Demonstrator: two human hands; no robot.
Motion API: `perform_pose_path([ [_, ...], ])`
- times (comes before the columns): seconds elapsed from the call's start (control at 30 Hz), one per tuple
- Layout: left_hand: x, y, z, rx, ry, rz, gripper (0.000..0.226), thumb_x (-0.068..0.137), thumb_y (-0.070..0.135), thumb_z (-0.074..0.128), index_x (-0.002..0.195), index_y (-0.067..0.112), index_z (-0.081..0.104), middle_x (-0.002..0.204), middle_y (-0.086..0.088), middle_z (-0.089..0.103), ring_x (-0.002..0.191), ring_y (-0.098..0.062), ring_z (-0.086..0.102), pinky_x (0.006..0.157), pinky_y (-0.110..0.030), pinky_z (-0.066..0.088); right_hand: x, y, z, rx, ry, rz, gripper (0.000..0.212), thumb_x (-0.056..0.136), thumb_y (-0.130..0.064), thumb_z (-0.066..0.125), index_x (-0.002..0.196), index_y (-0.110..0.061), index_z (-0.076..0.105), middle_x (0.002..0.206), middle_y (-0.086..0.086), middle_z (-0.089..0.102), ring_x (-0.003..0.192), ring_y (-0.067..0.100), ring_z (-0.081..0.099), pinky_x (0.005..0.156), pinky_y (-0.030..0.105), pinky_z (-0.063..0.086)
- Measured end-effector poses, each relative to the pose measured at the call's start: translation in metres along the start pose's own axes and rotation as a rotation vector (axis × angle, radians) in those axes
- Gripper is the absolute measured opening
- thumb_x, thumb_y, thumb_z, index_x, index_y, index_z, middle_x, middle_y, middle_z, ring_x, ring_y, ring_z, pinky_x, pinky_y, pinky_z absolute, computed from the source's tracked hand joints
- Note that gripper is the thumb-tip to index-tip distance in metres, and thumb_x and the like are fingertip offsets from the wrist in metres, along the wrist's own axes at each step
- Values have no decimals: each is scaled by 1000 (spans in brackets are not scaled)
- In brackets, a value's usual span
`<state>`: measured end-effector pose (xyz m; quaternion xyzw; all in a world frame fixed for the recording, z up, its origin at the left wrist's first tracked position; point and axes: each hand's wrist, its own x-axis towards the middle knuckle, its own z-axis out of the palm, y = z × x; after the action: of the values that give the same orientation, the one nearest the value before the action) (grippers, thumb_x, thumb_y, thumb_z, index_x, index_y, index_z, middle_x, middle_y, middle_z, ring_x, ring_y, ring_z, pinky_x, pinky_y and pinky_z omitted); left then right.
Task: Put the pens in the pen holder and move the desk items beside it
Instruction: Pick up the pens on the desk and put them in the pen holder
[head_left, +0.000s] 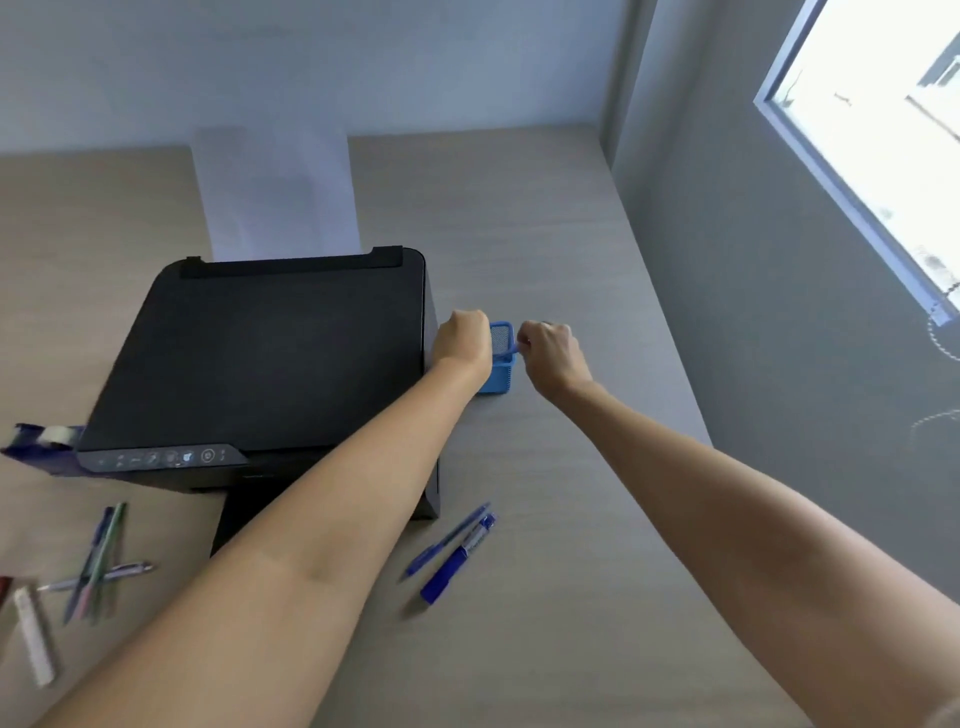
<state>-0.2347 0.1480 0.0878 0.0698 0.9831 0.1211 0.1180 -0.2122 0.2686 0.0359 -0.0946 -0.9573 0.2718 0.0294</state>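
A small blue mesh pen holder (500, 370) stands upright on the desk just right of the printer. My left hand (464, 344) grips its left rim with closed fingers. My right hand (550, 352) is closed at its right rim, pinching a thin blue pen (513, 351) whose end points into the holder. Two blue pens (454, 552) lie side by side on the desk nearer to me. Several more pens (98, 564) lie crossed at the lower left.
A black printer (270, 364) with paper standing in its rear feed fills the middle left. A tape dispenser (44, 439) sits left of it. A white ruler (34, 636) lies at the lower left. The wall and a window are on the right.
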Motion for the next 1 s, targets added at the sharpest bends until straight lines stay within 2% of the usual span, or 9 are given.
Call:
perform_pose_path([
  [0.07, 3, 2, 5, -21, -26, 14, 26, 93, -3, 46, 115, -7, 60, 120, -26, 62, 111, -39, 60, 87, -40, 50, 3, -1, 3, 15, -43, 6, 21, 92, 0, 46, 93, 4, 66, 95, 21, 67, 84, 38, 62, 63, 34, 45],
  [0.17, -7, 0, 3, -4, -9, 56, 25, 90, -5, 51, 114, -4, 58, 119, -23, 60, 107, -39, 61, 82, -41, 51, -11, 5, 6, 99, 2, 74, 30, 93, -2, 48, 120, -4, 61, 111, 21, 66, 101, 36, 61, 80, 34, 48],
  [0.27, -46, -13, -4, -85, 109, 231, 19, 86, 0, 61, 105, 0, 60, 107, -18, 61, 95, -37, 64, 79, -44, 55, -59, 11, 14, 165, 152, -13, 25, 90, -1, 51, 110, -6, 63, 102, 16, 64, 89, 32, 63, 78, 34, 50],
  [0.37, -122, -39, 1, -156, 30, 394, 15, 90, 14, 60, 100, 6, 67, 96, -11, 68, 86, -25, 66, 79, -35, 54, -120, 21, 41, 120, -150, -338, 19, 86, -2, 61, 100, -11, 68, 91, 12, 60, 70, 25, 60, 69, 38, 56],
  [0.47, -184, -78, 36, -101, -202, 264, 17, 94, 22, 55, 97, 12, 69, 95, -5, 70, 87, -21, 67, 75, -28, 52, -157, 33, 73, -38, -488, -459, 33, 87, -11, 64, 117, -23, 63, 105, 10, 55, 90, 24, 57, 82, 38, 55],
  [0.53, -200, -103, 71, -53, -264, 97, 18, 95, 19, 51, 99, 12, 67, 99, -7, 68, 89, -24, 67, 75, -33, 53, -170, 39, 86, -164, -498, -487, 34, 87, -15, 60, 119, -27, 58, 108, 10, 50, 95, 27, 51, 83, 39, 53],
  [0.7, -199, -125, 124, 179, -260, -84, 30, 96, 13, 52, 125, 13, 47, 126, -8, 52, 110, -23, 61, 80, -31, 52, -181, 64, 88, -277, -366, -553, 23, 76, -11, 66, 92, -24, 56, 101, 8, 55, 87, 28, 55, 70, 34, 51],
  [0.87, -195, -115, 132, 250, -310, -88, 26, 100, 11, 40, 125, 9, 43, 130, -10, 50, 120, -27, 55, 88, -37, 53, -175, 97, 58, -222, -483, -414, 13, 94, -14, 49, 104, -9, 57, 103, 13, 58, 84, 27, 52, 78, 39, 50],
  [1.0, -206, -86, 107, 260, -387, -17, 28, 94, -4, 40, 120, 6, 44, 127, -14, 58, 117, -30, 62, 90, -38, 51, -143, 101, 13, 19, -193, -92, 10, 94, -11, 56, 97, -3, 61, 80, 14, 61, 67, 31, 55, 61, 36, 43],
])
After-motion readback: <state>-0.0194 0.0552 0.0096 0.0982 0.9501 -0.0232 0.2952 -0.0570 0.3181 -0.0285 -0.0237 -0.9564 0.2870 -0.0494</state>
